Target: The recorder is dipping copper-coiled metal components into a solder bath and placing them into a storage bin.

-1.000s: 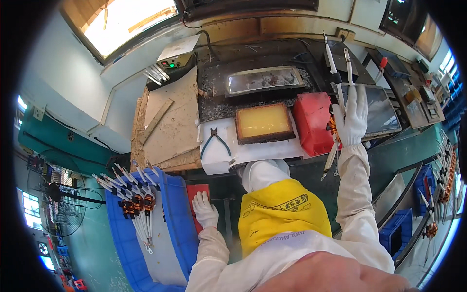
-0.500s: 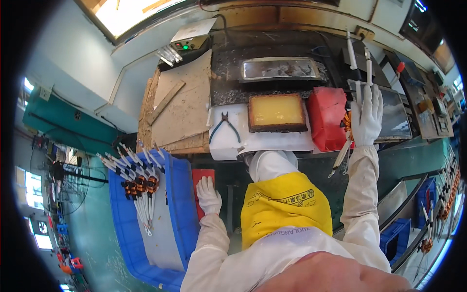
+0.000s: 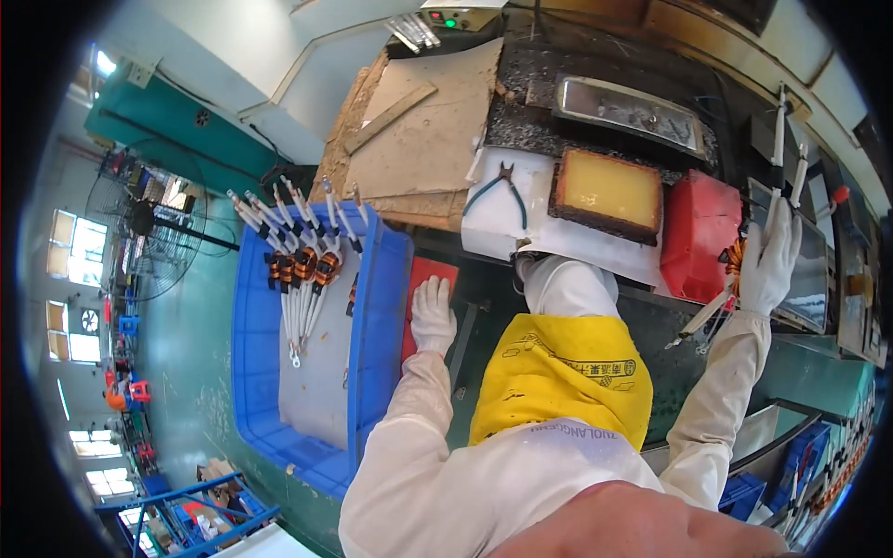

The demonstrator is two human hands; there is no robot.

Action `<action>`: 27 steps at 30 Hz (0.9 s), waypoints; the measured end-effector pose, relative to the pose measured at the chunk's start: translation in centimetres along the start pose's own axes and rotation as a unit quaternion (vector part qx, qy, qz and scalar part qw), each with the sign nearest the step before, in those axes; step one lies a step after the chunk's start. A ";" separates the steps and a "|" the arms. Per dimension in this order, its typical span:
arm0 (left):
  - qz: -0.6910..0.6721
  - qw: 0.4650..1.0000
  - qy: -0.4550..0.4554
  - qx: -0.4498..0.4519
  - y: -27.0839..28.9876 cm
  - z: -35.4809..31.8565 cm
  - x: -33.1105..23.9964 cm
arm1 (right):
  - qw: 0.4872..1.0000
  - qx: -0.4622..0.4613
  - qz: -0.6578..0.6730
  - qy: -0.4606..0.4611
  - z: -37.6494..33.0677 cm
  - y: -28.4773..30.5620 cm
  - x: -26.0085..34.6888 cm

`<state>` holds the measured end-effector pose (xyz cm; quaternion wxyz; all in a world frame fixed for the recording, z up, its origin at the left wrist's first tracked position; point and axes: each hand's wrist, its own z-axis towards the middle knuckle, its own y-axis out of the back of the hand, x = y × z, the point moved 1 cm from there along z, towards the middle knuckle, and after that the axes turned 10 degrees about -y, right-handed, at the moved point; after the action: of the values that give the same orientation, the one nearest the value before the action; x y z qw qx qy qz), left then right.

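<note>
My left hand [image 3: 433, 316], in a white glove, lies with its fingers stretched over a red flat-topped piece [image 3: 431, 270] beside the blue bin [image 3: 383, 279]. On the right, my gloved right hand [image 3: 770, 265] is at a copper-wound coil [image 3: 735, 255] with white-sleeved leads [image 3: 779, 130]. The fingers lie along the leads and seem to hold the coil against the palm; the thumb is hidden. Some leads point away over the bench, while others hang past its near edge. Similar coils [image 3: 303, 266] with white leads lie in the bin.
A red container [image 3: 704, 232] stands left of my right hand. Farther left are a dark-framed tray of yellow material [image 3: 609, 193] and blue-handled pliers [image 3: 499, 191] on white sheeting. Behind is a metal-rimmed rectangular pan [image 3: 633, 113]. A fan [image 3: 142, 218] stands far left.
The view has swung to the left, so the bench and bin appear farther right. Both hands keep much the same places against the red piece and the coil.
</note>
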<state>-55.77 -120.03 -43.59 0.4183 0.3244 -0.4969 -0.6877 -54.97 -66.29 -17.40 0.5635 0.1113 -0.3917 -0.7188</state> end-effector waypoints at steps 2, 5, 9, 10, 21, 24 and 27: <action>0.004 1.000 0.003 0.002 0.0 0.0 0.0 | 0.997 -0.066 0.027 0.018 0.1 -0.1 0.0; 0.007 1.000 0.011 0.009 0.0 -0.1 0.0 | 0.999 -0.037 0.009 -0.019 -0.2 -0.2 -0.2; 0.003 1.000 0.010 0.008 0.0 0.0 0.1 | 0.996 -0.009 0.072 -0.046 -0.4 -0.5 -0.5; -0.003 1.000 0.007 0.000 0.1 0.1 0.1 | 0.997 -0.021 0.071 -0.032 -0.4 -0.5 -0.5; 0.002 1.000 0.002 -0.002 0.1 0.0 0.1 | 0.993 -0.016 0.102 -0.064 -0.8 -0.8 -1.5; -0.007 1.000 0.009 0.006 -0.1 -0.1 0.1 | 0.990 -0.009 0.122 -0.068 -0.6 -0.9 -1.5; -0.005 1.000 0.007 0.003 -0.2 -0.1 0.2 | 0.989 -0.007 0.129 -0.072 -0.6 -0.8 -1.4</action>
<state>-55.85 -120.18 -43.78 0.4173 0.3333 -0.4941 -0.6860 -54.75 -65.24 -18.74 0.6225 0.0040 -0.4372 -0.6491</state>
